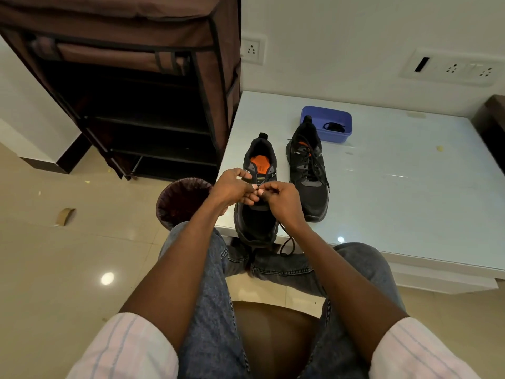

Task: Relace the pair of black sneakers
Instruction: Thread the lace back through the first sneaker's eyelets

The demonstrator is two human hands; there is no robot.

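**Black, orange and blue**

Both sneakers are black; the near sneaker (257,214) shows an orange insole, and the far sneaker (308,170) an orange tongue lining with black laces. The tub (328,124) is blue. The table (410,187) is white, the rack (123,36) brown, the jeans (213,324) blue-grey, the sleeves (131,351) white with faint stripes.
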